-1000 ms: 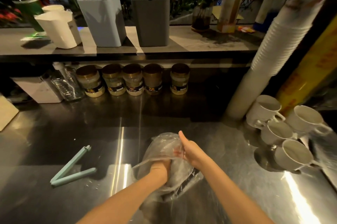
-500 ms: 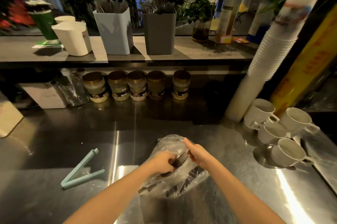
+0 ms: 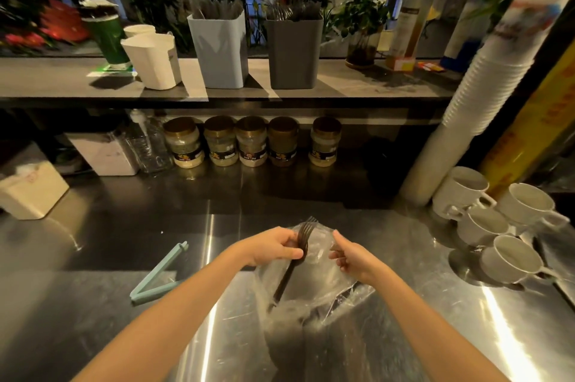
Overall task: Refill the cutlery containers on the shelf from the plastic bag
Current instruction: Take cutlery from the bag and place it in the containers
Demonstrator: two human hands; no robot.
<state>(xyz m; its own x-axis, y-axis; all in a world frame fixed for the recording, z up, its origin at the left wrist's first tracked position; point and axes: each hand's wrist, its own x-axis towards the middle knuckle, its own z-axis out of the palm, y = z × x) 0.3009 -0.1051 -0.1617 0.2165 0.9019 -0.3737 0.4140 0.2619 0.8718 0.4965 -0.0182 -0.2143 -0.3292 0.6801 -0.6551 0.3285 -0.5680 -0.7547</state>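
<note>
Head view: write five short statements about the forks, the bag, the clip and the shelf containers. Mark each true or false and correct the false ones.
1. The left hand grips dark forks, tines up. True.
2. The right hand holds a cup. False: it pinches the edge of the plastic bag.
3. The bag clip lies open on the steel counter, left of the bag. True.
4. The grey container on the shelf is empty. False: cutlery stands in it.
5. Four white cups sit on the counter's right side. True.
</note>
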